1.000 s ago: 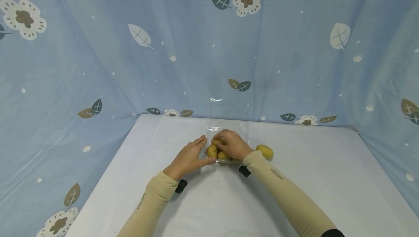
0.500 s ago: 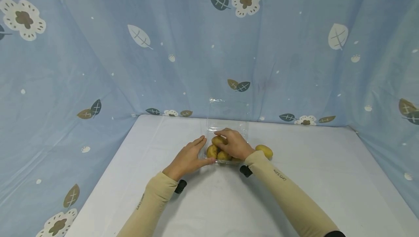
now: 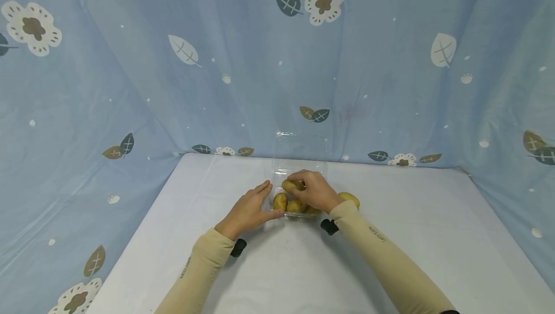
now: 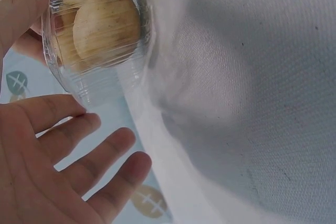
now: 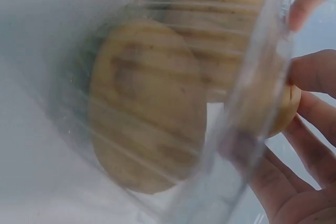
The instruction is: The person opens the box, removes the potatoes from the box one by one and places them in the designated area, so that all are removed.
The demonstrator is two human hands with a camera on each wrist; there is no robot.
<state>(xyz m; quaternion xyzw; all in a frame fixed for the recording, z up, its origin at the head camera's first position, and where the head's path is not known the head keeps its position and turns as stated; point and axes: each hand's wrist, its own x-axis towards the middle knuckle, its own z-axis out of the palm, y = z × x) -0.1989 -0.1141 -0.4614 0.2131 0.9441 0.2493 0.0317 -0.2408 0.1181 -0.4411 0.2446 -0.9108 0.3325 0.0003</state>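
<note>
A clear plastic clamshell box (image 3: pixel 299 215) stands on the white table with several potatoes in its base. My right hand (image 3: pixel 317 191) grips a potato (image 3: pixel 291 185) over the back part of the base, behind potatoes at the front such as the round one (image 3: pixel 280 202). In the right wrist view, its fingertips meet that held potato (image 5: pixel 286 114) beyond the ribbed wall. My left hand (image 3: pixel 248 210) steadies the box's left side, thumb at the front rim and fingers spread. The left wrist view shows those straight fingers (image 4: pixel 113 182) beside the box's clear corner.
The transparent lid (image 3: pixel 301 149) stands raised behind the base, near the blue patterned curtain (image 3: pixel 243 63). One more potato (image 3: pixel 349 199) lies on the table (image 3: pixel 399 217) just right of the box, partly behind my right wrist.
My right hand has shifted slightly to the right with the potato in its fingers, leaving more of the front potatoes showing. My left hand has stayed at the box.
</note>
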